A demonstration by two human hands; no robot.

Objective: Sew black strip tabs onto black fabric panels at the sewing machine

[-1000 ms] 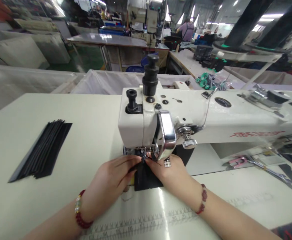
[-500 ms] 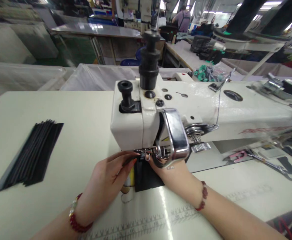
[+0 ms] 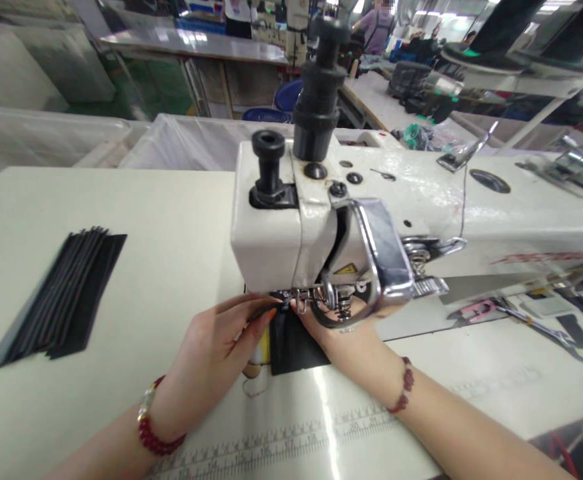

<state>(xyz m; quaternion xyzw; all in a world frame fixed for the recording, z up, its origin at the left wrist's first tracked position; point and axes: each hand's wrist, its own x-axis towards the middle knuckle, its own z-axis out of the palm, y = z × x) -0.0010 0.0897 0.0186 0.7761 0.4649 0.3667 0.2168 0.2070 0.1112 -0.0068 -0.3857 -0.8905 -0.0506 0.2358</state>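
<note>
A white sewing machine (image 3: 421, 200) stands across the table. Under its needle area lies a black fabric piece (image 3: 294, 347). My left hand (image 3: 216, 347) rests on the table at the left of the piece, its fingertips pinched on the piece's top left edge by the presser foot. My right hand (image 3: 344, 330) lies on the piece's right side, partly hidden under the machine's chrome guard (image 3: 381, 260); its fingers press the fabric near the needle. A yellow strip (image 3: 265, 347) shows beside the black piece.
A fanned stack of black strips (image 3: 61, 297) lies on the table (image 3: 171, 220) at the left. Pink-handled snips (image 3: 476, 310) and dark scraps lie at the right under the machine arm. White cloth bins stand behind the table; a person works at far benches.
The view has dropped closer to the machine head, which now looks bigger. Both hands stay at the needle on the black piece, shifted slightly.
</note>
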